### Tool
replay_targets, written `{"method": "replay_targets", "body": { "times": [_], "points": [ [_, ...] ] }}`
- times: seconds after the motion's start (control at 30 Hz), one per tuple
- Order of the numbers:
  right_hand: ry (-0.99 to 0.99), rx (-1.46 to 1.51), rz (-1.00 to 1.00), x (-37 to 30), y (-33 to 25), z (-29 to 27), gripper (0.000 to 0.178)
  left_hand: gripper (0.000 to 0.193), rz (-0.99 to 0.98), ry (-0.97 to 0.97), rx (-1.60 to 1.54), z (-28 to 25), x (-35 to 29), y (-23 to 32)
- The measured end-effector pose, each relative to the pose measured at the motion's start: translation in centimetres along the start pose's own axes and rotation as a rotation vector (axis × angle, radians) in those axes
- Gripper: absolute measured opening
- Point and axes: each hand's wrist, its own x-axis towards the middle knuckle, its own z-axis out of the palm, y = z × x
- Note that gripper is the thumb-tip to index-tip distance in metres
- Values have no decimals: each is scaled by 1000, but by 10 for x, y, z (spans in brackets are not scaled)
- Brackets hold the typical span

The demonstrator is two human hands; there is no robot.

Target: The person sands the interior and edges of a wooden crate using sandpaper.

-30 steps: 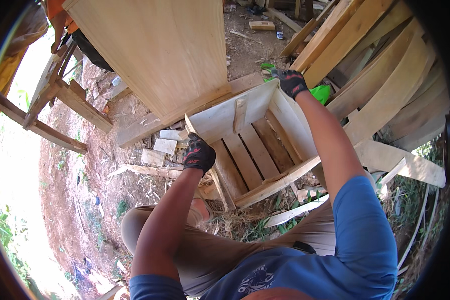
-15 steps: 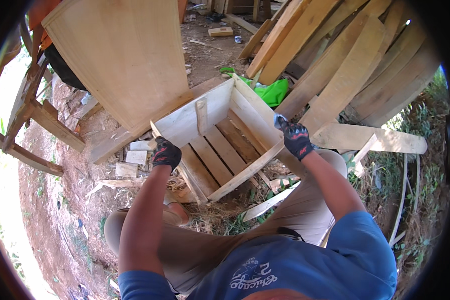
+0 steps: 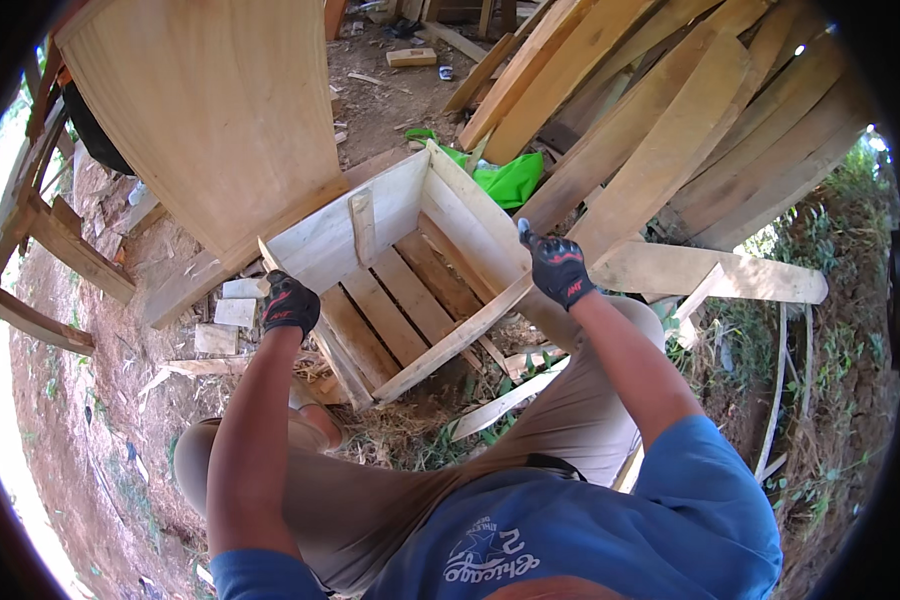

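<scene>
An open box-shaped wooden crate (image 3: 395, 212) of pale boards, with a slatted bottom, rests tilted on the ground between my knees. My left hand (image 3: 290, 304), in a black and red glove, has its fingers curled over the crate's left edge. At the right corner my right hand (image 3: 558, 268), gloved alike, is closed against the side wall's top edge. A small pale-blue patch shows at its fingertips; I cannot make out what it is. A short upright strip (image 3: 362, 228) is on the inside of the far wall.
A broad wooden panel (image 3: 210, 110) leans beyond the crate at the left. Long planks (image 3: 660, 150) are stacked at the right, near a bright green bag (image 3: 510, 182). Small wood blocks (image 3: 217, 339) lie left of the crate. A curved board (image 3: 710, 272) extends past my right knee.
The whole scene has shifted slightly left and up in the picture. Both hands keep their places on the crate, and the crate has not visibly moved among the things around it.
</scene>
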Motion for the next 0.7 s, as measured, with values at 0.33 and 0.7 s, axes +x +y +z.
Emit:
{"method": "replay_targets", "body": {
  "times": [0.33,0.7],
  "points": [
    [-3,21,9,141,-24,53,20,56,-40,25,38,4,5,0],
    [341,-313,-189,63,-29,46,52,53,-36,33,38,2,9,-5]
  ]
}}
